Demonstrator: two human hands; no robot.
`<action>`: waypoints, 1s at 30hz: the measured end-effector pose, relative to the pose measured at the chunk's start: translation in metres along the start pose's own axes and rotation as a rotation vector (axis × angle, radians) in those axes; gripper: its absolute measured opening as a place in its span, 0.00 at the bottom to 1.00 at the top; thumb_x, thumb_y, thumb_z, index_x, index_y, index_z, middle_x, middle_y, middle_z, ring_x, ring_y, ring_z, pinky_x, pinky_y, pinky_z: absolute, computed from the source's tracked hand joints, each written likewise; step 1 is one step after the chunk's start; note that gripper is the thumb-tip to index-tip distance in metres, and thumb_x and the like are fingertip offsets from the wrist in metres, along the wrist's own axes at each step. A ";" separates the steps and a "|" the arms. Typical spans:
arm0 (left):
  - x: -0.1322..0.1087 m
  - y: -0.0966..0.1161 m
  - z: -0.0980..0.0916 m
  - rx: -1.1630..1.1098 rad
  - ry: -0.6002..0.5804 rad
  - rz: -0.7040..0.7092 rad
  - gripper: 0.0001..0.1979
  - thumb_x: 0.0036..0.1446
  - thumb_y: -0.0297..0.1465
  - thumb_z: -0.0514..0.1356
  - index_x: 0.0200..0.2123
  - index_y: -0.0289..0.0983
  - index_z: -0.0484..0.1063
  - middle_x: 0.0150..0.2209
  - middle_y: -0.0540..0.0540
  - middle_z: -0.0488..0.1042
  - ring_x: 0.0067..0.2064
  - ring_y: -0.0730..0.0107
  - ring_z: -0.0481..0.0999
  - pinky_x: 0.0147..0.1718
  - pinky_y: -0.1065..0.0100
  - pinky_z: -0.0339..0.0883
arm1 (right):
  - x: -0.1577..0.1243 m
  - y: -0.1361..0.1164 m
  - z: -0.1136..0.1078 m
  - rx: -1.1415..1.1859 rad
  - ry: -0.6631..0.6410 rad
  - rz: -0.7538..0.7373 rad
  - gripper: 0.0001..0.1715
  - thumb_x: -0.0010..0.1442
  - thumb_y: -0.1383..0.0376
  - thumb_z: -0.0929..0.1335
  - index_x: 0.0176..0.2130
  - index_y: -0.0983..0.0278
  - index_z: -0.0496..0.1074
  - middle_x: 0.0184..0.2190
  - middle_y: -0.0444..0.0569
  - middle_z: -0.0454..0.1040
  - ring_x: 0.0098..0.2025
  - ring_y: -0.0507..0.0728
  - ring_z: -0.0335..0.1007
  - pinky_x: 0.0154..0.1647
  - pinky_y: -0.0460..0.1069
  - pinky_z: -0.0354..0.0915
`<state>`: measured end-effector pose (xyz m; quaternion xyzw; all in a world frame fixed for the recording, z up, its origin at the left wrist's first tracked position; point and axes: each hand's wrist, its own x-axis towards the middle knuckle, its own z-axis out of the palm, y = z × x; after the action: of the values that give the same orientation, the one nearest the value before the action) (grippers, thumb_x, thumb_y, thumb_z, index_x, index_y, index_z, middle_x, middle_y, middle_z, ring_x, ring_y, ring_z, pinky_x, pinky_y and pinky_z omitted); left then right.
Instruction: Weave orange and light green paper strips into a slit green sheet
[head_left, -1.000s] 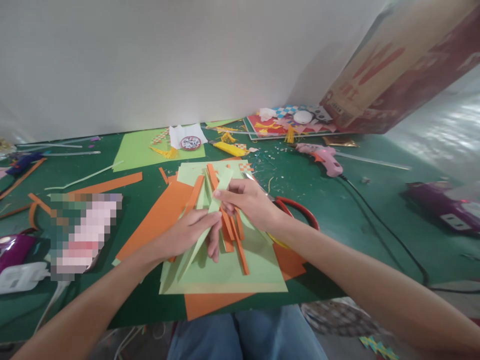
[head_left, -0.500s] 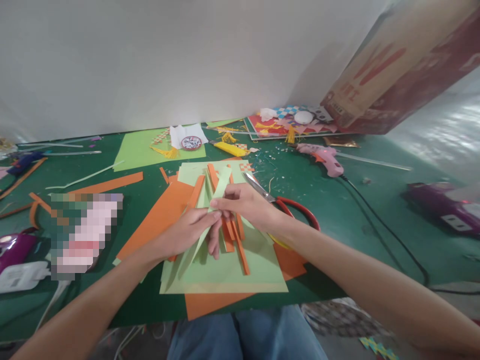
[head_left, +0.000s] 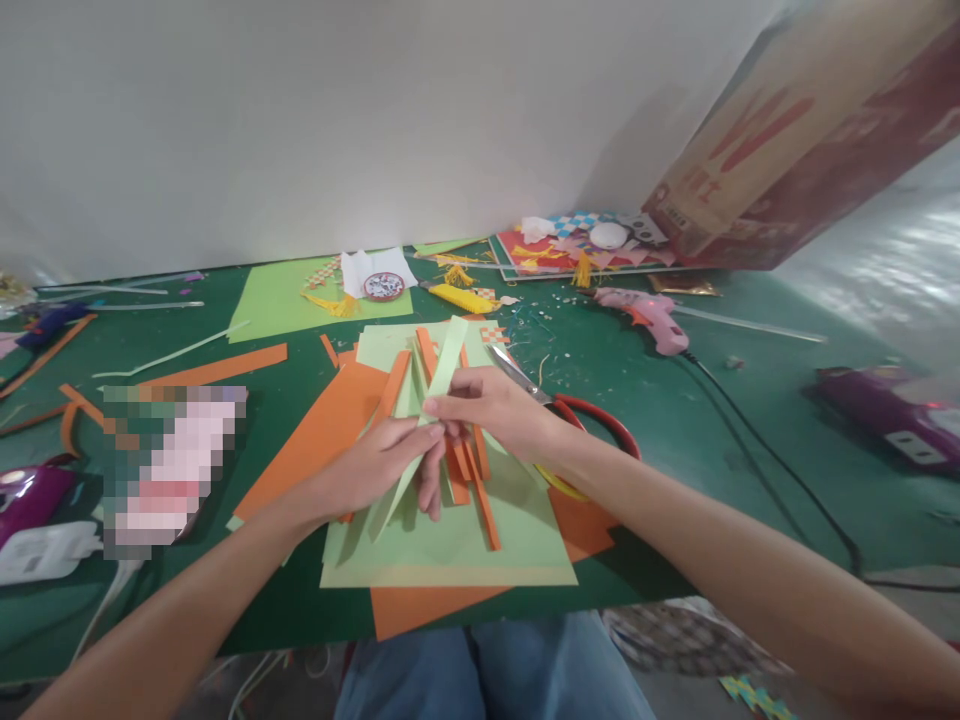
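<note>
A pale green paper strip slants up between my hands, its lower end pointing toward me. My left hand pinches it from the left, thumb on top. From the other side, my right hand grips the same strip between thumb and fingers, its thumb close to my left thumb. Orange paper strips lie beneath and around the hands on light green paper sheets. An orange sheet sticks out on the left. Red-handled scissors rest just right of my right wrist.
A pink glue gun with a black cord lies at right. Behind the sheets sits a yellow utility knife. A blurred-out phone and white charger are on the left. A cardboard box leans at the back right.
The green strip has tilted slightly, its upper end shifting a little up. Both hands keep almost the same place and grip.
</note>
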<state>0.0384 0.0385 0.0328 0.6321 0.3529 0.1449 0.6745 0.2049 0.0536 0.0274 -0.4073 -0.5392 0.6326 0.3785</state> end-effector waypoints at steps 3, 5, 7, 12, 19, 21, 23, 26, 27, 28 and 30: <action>0.001 0.000 -0.001 0.015 0.007 0.017 0.20 0.65 0.35 0.44 0.22 0.36 0.59 0.16 0.53 0.68 0.24 0.73 0.75 0.31 0.71 0.66 | 0.000 0.001 0.002 -0.006 -0.009 0.008 0.21 0.43 0.59 0.75 0.17 0.65 0.62 0.13 0.40 0.66 0.16 0.47 0.62 0.18 0.44 0.56; 0.001 -0.001 -0.001 0.024 0.009 0.018 0.20 0.65 0.36 0.44 0.21 0.36 0.59 0.17 0.52 0.68 0.24 0.73 0.75 0.31 0.70 0.66 | 0.000 0.001 0.002 -0.009 -0.004 -0.008 0.20 0.44 0.59 0.74 0.17 0.65 0.62 0.13 0.40 0.66 0.16 0.46 0.61 0.18 0.45 0.57; 0.001 0.000 -0.001 0.022 0.008 0.020 0.20 0.65 0.37 0.45 0.21 0.36 0.59 0.17 0.52 0.68 0.24 0.73 0.75 0.31 0.70 0.66 | 0.000 0.001 0.001 -0.012 -0.004 -0.021 0.20 0.45 0.59 0.74 0.17 0.65 0.63 0.13 0.40 0.65 0.17 0.46 0.61 0.19 0.45 0.57; -0.001 0.002 0.001 0.008 0.015 -0.017 0.18 0.65 0.38 0.46 0.24 0.37 0.58 0.16 0.54 0.67 0.24 0.72 0.75 0.30 0.70 0.67 | -0.001 0.000 -0.003 -0.008 0.032 -0.051 0.18 0.46 0.59 0.73 0.18 0.66 0.65 0.13 0.40 0.64 0.18 0.46 0.60 0.20 0.45 0.56; -0.001 0.002 0.000 0.032 0.021 0.006 0.19 0.65 0.37 0.45 0.23 0.37 0.59 0.16 0.53 0.68 0.24 0.73 0.75 0.30 0.71 0.66 | 0.000 0.001 -0.002 0.015 -0.004 -0.028 0.17 0.47 0.60 0.73 0.19 0.66 0.65 0.14 0.40 0.65 0.18 0.46 0.61 0.19 0.44 0.56; 0.000 0.001 0.000 0.059 0.023 0.019 0.20 0.66 0.36 0.44 0.21 0.37 0.60 0.16 0.52 0.69 0.25 0.73 0.75 0.31 0.71 0.66 | 0.000 0.001 -0.001 -0.002 -0.036 -0.010 0.17 0.46 0.60 0.73 0.18 0.66 0.65 0.14 0.40 0.66 0.17 0.47 0.62 0.19 0.44 0.56; 0.000 0.000 -0.001 0.071 0.020 0.028 0.22 0.66 0.35 0.44 0.20 0.36 0.61 0.17 0.52 0.69 0.25 0.74 0.75 0.32 0.71 0.65 | 0.000 0.001 -0.001 -0.011 -0.042 -0.008 0.18 0.45 0.60 0.74 0.18 0.66 0.65 0.14 0.41 0.66 0.17 0.47 0.62 0.19 0.45 0.57; 0.000 -0.001 -0.001 0.062 0.020 0.031 0.22 0.66 0.36 0.44 0.20 0.36 0.60 0.17 0.52 0.69 0.24 0.73 0.75 0.31 0.71 0.65 | 0.000 0.002 -0.002 -0.015 -0.031 -0.024 0.17 0.46 0.60 0.74 0.18 0.66 0.66 0.13 0.41 0.66 0.17 0.47 0.62 0.19 0.45 0.57; 0.000 0.000 -0.001 0.056 0.024 0.031 0.22 0.66 0.36 0.44 0.20 0.36 0.60 0.17 0.52 0.69 0.24 0.74 0.75 0.31 0.71 0.65 | 0.000 0.002 -0.002 -0.014 -0.030 -0.029 0.17 0.46 0.60 0.74 0.18 0.66 0.66 0.13 0.41 0.66 0.17 0.46 0.62 0.19 0.45 0.57; 0.000 0.000 0.000 0.054 0.026 0.031 0.22 0.66 0.36 0.44 0.20 0.36 0.60 0.17 0.52 0.69 0.24 0.74 0.75 0.31 0.71 0.65 | 0.000 0.002 -0.002 -0.012 -0.031 -0.033 0.17 0.46 0.60 0.73 0.18 0.67 0.66 0.13 0.41 0.66 0.17 0.46 0.61 0.19 0.45 0.57; 0.000 0.000 0.000 0.057 0.029 0.032 0.21 0.66 0.36 0.44 0.21 0.36 0.60 0.17 0.52 0.69 0.24 0.74 0.75 0.31 0.71 0.65 | 0.000 0.003 -0.003 -0.010 -0.031 -0.041 0.17 0.46 0.61 0.73 0.18 0.66 0.65 0.13 0.40 0.65 0.17 0.46 0.61 0.19 0.44 0.56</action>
<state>0.0384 0.0383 0.0330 0.6544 0.3566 0.1545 0.6486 0.2070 0.0545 0.0242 -0.3880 -0.5563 0.6284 0.3809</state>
